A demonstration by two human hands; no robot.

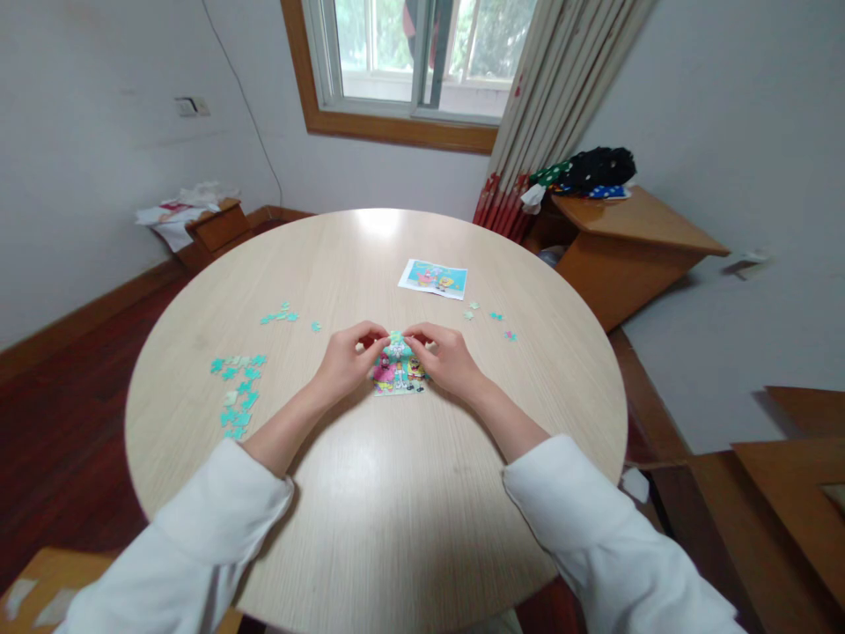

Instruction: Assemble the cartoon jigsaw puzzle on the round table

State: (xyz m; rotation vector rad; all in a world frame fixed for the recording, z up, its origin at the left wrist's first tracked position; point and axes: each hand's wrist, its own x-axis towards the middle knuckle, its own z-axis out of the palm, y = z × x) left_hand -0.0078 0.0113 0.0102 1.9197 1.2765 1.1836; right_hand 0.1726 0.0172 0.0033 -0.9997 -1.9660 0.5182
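A partly assembled jigsaw puzzle [399, 374] with pink and yellow cartoon figures lies flat at the middle of the table. At its far edge, my left hand [351, 357] and my right hand [445, 357] come in from either side, thumbs and forefingers pinched. Between their fingertips shows a pale green and blue puzzle piece [397, 338]. The fingers cover the puzzle's upper corners, so how firmly each hand grips the piece is partly hidden.
Loose puzzle pieces [244, 387] lie in a cluster at the left, with several more [282, 313] beyond them. A few pieces [496, 315] are on the right. A picture sheet [434, 279] lies farther back on the round table [409, 537].
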